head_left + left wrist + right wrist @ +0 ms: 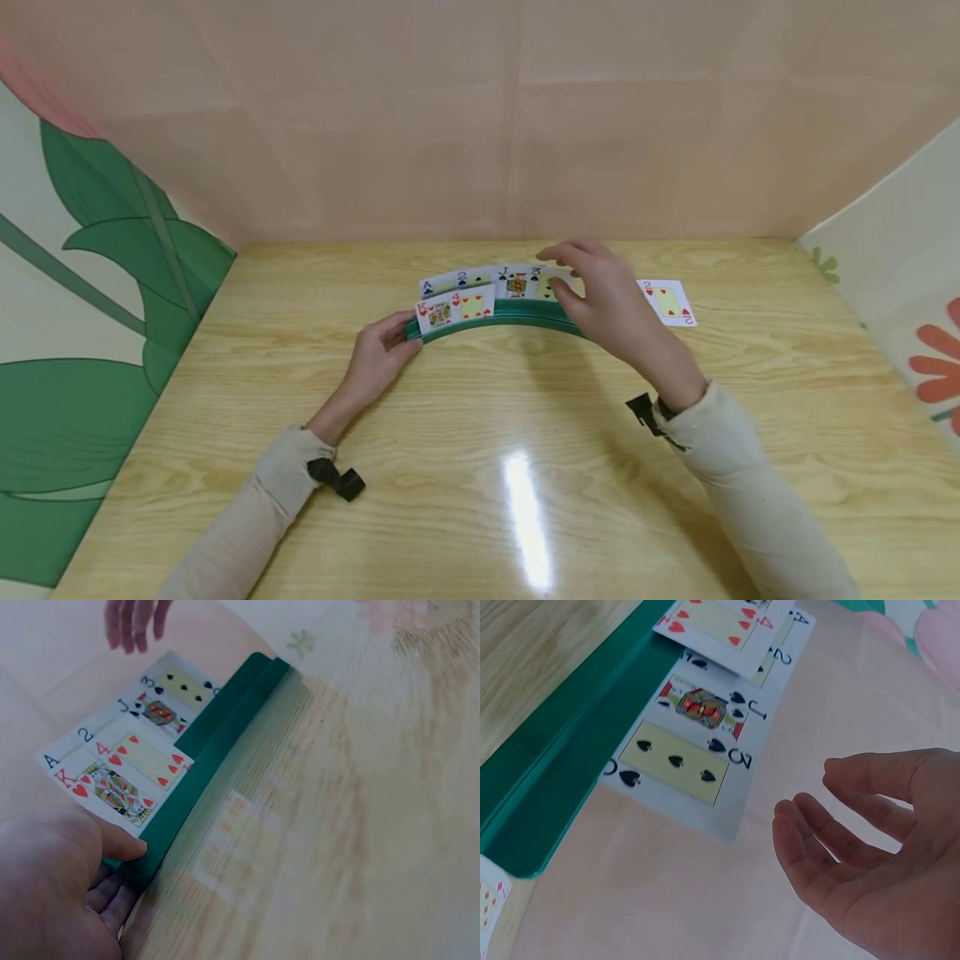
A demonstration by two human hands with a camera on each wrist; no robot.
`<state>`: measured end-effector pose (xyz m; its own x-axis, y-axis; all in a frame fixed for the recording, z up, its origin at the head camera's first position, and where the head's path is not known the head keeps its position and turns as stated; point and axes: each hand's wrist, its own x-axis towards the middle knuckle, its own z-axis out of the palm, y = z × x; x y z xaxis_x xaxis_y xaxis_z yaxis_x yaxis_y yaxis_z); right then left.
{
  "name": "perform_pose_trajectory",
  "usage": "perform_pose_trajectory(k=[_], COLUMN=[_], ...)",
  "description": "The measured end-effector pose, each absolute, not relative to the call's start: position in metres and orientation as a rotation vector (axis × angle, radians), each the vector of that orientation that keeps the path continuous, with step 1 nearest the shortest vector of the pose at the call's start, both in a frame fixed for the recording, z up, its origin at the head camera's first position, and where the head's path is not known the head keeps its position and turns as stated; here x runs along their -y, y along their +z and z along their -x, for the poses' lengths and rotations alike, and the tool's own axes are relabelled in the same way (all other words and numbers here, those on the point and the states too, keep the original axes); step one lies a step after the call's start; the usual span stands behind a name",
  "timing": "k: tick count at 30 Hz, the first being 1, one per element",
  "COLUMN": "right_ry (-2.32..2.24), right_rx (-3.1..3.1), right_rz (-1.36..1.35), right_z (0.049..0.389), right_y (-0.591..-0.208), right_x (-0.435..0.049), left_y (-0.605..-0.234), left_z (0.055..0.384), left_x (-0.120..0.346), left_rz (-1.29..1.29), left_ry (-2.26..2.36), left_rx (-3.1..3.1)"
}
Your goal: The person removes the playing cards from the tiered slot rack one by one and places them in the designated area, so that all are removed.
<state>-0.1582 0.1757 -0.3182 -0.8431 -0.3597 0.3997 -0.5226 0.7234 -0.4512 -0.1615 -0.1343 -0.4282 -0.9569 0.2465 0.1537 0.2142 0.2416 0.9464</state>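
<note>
A green curved card holder [517,315] stands on the table with playing cards upright in it. At its left end my left hand [378,354] grips it, thumb [124,844] on the front and fingers underneath. The king of hearts [112,793] and four of hearts [146,761] stand in the front row. Behind them rise an ace, a two, a jack of spades [701,709] and a three of spades [675,761]. My right hand [603,292] hovers by the three, fingers loosely curved and holding nothing.
Red-suited cards, a two of hearts [667,304] on top, lie on the table past the holder's right end. A pinkish cloth wall [510,125] rises behind the wooden table [450,467]. Printed panels flank both sides.
</note>
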Motion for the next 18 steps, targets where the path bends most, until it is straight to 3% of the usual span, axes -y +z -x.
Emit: perform_pose_trajectory(k=[18], right_ry=[0.848], right_rx=[2.660], right_rz=[-0.826], right_z=[0.166], right_y=[-0.323], right_x=[-0.141], left_y=[-0.428], left_z=[0.161], left_x=[0.136], left_rz=[-0.451], left_ry=[1.852], left_rx=[-2.470])
